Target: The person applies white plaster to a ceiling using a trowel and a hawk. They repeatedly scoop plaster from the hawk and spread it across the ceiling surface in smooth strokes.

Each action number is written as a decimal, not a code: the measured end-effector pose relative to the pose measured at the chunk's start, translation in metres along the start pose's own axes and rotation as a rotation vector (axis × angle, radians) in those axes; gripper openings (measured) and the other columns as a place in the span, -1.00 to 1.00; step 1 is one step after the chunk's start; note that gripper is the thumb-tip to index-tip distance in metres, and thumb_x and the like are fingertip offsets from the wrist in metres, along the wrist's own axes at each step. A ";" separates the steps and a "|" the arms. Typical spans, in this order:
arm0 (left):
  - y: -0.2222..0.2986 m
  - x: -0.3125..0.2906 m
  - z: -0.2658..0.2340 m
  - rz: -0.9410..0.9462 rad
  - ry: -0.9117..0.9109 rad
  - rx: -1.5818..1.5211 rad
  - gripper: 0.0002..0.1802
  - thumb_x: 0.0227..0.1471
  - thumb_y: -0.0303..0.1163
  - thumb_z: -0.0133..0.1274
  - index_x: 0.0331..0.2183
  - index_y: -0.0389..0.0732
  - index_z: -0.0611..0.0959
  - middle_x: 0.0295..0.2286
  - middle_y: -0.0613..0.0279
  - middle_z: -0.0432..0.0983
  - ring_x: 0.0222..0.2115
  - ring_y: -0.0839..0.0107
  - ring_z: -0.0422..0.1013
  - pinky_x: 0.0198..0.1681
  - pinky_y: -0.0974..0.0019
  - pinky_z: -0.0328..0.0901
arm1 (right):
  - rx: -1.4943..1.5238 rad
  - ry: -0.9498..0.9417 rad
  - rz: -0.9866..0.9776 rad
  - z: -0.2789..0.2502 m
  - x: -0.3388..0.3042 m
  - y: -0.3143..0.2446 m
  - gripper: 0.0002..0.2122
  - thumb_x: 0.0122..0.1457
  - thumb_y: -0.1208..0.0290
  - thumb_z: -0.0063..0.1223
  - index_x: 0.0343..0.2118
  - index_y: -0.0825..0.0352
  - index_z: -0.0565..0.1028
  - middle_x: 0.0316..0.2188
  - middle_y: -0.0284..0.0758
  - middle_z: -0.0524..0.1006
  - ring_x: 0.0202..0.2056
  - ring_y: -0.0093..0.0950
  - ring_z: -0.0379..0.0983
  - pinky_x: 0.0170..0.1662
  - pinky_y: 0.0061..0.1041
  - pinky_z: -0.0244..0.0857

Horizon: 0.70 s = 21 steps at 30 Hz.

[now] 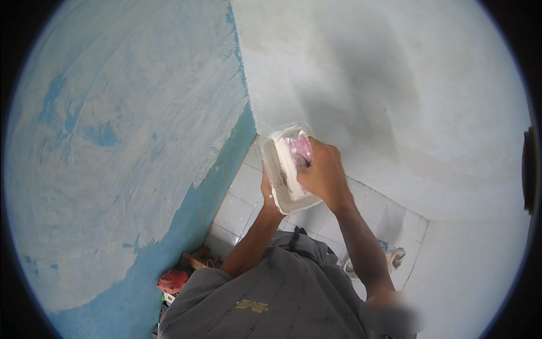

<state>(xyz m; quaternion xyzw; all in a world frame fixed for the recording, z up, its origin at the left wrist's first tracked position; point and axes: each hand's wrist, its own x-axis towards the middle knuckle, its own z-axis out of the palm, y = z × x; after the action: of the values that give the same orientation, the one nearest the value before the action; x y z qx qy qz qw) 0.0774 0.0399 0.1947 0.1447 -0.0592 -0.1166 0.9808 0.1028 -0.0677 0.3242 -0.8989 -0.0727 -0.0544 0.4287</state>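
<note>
My left hand (267, 187) is wrapped round the outer left side of a see-through rectangular plastic tub (271, 161), and its fingers are mostly hidden behind it. White paste coats the inside of the tub. Over the tub's right rim, my right hand (327, 169) grips a pink, flat scraper (302, 148) smeared with the same white paste. The scraper is inside the tub, against a white band of paste. Part of the scraper is covered by my fingers.
A blue wall (226, 152) with uneven white coating meets a whitish wall (451, 113) in a corner ahead. White tiles (234, 213) cover the floor. At lower left lies a red item (172, 281) beside brownish objects; a pale crumpled thing (396, 258) lies at right.
</note>
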 end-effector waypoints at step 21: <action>-0.001 -0.001 0.003 0.002 0.108 0.048 -0.28 0.23 0.19 -0.36 0.23 -0.09 0.22 0.12 0.09 0.27 0.12 0.17 0.27 0.17 0.04 0.21 | -0.095 -0.038 -0.026 0.014 -0.002 -0.015 -0.81 -0.18 0.57 0.04 -0.44 0.52 0.46 -0.49 0.10 0.50 -0.37 0.08 0.47 -0.25 -0.14 0.35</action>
<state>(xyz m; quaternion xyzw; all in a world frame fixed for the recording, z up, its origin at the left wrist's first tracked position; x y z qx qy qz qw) 0.0762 0.0383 0.1969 0.1740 -0.0092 -0.1065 0.9789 0.0985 -0.0481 0.3264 -0.9181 -0.0901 -0.0462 0.3832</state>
